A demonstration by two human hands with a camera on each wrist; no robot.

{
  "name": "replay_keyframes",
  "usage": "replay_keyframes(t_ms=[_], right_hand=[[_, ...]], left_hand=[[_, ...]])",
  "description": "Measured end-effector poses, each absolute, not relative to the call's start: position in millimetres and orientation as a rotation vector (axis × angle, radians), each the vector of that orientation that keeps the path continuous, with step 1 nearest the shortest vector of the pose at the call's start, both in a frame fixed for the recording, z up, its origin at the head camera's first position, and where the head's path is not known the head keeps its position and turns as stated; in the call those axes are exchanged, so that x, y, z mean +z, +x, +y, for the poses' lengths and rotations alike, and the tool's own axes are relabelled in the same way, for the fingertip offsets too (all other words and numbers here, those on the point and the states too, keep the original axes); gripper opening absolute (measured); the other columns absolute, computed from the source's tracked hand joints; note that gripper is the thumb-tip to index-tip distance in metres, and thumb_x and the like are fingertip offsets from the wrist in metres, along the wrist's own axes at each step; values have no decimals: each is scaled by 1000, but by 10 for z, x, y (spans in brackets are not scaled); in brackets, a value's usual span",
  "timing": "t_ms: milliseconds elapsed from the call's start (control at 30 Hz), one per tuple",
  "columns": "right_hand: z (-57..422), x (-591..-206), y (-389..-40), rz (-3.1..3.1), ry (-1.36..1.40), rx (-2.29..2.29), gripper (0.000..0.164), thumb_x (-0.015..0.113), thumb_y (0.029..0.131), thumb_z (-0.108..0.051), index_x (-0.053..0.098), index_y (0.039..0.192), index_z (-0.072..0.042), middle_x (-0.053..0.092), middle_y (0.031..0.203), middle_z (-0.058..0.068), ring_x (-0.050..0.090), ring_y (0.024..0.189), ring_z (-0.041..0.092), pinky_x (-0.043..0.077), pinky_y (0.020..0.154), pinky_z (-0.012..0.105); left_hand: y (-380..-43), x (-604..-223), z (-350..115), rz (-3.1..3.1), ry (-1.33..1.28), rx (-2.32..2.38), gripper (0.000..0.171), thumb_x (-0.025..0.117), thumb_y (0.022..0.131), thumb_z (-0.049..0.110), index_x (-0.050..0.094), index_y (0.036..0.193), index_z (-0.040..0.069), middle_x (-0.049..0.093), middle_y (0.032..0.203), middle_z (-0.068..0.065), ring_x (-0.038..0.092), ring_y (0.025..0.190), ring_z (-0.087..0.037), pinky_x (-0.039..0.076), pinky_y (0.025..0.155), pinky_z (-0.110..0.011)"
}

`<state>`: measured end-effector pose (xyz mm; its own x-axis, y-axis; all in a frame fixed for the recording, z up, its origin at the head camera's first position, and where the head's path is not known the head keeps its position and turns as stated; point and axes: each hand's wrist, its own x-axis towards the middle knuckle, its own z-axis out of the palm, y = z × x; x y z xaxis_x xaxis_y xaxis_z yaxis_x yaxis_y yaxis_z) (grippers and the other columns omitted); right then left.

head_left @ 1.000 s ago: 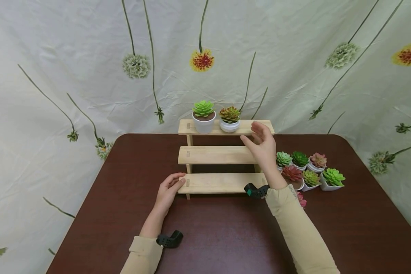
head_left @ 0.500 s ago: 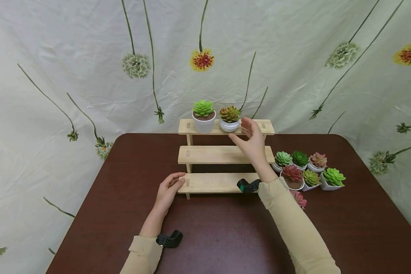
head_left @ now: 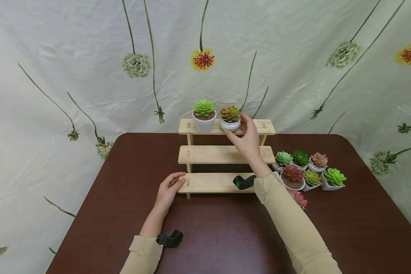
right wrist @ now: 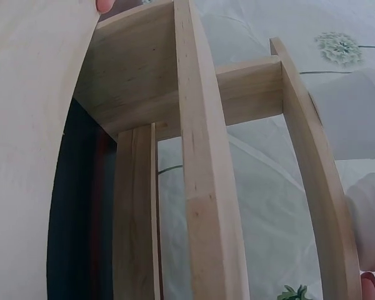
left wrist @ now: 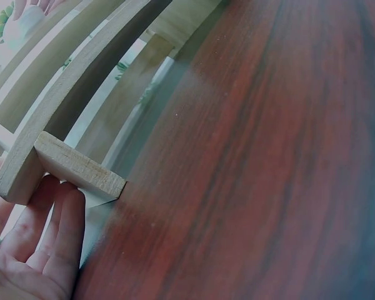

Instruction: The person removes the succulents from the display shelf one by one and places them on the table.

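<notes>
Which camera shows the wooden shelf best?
The head view, because the wooden shelf fits in with all three levels, though the right hand hides a bit. The left wrist view shows one end up close, with the left hand touching it. The right wrist view shows only parts, cut off by the picture's edges.

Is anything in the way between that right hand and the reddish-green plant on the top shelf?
Nothing visible: the right hand curves round the reddish-green plant's white pot. The bright green plant stands beyond it, not between.
</notes>
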<state>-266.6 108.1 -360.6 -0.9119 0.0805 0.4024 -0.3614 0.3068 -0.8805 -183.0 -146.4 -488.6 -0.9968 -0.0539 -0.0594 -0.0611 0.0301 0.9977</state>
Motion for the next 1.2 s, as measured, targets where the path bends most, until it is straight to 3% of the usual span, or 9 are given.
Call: replay_keyframes(t_ms=[300, 1200], right_hand=[[1079, -3540, -2689, -2428, 230, 1477, 81, 76, 80, -24, 30, 143, -1, 41, 137, 17, 44, 123, 25, 37, 99, 29], [1047, -3594, -2735, -2392, 187, 1413, 71, 74, 81, -25, 39, 138, -2, 49, 127, 16, 49, 115, 24, 42, 93, 33]], left_hand=[[-1832, -4897, -1466, 2263, -134, 2168, 29, 64, 90, 23, 64, 117, 11, 64, 109, -7, 55, 91, -14, 43, 77, -25], [-1830, -4894, -1457, 2257, -126, 2180, 28, 64, 90, 20, 64, 116, 9, 64, 105, -5, 56, 88, -13, 44, 74, -24]])
